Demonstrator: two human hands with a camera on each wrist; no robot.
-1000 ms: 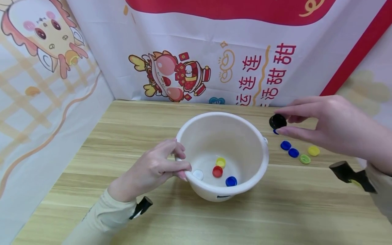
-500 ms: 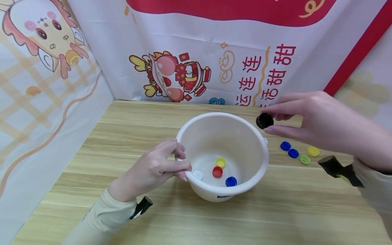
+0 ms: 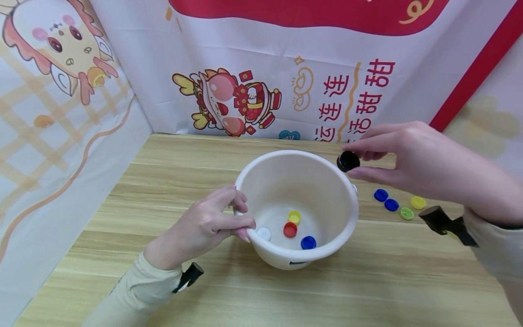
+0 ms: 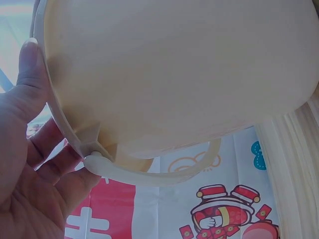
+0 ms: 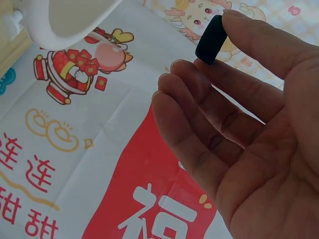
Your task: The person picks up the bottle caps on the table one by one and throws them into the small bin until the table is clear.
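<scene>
Pinching a black cap (image 3: 348, 161) with the right hand (image 3: 421, 159), right of centre in the head view, near the white bucket (image 3: 298, 181). Gripping that bucket's left edge with the left hand (image 3: 208, 218), left of centre. Four loose caps (image 3: 391, 205) at mid-right, btw.

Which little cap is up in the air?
The black cap, pinched by the right hand; the other caps lie in the bucket or on the table.

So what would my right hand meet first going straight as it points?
Likely the bucket rim, beyond the black cap the hand pinches; depth is unclear, so it might pass above.
</scene>
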